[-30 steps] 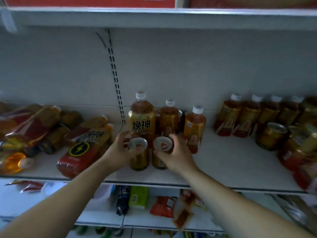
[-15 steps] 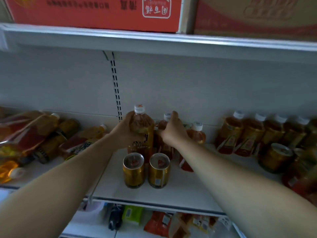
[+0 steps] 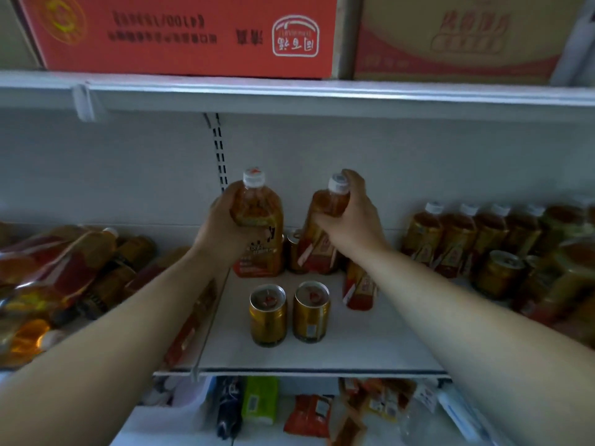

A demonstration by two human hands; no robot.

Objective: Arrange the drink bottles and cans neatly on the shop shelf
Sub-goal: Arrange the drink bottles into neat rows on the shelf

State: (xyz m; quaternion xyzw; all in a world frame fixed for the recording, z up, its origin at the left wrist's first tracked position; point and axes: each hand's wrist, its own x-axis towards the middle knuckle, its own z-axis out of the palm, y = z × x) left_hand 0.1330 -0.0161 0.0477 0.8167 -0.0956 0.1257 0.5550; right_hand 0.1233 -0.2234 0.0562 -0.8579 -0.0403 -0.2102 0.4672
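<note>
Bottles held, two: large bottle [image 3: 260, 207] gripped by left hand [image 3: 222, 226]; slimmer bottle [image 3: 317, 249] gripped at neck by right hand [image 3: 354, 217]. Upright gold cans [image 3: 268, 313] [image 3: 311, 312], centre frame: two.

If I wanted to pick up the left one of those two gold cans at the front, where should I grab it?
Probably round its top rim, from above. The left gold can stands upright, lid up, and the right gold can stands close beside it, leaving little room for fingers between their sides.
</note>
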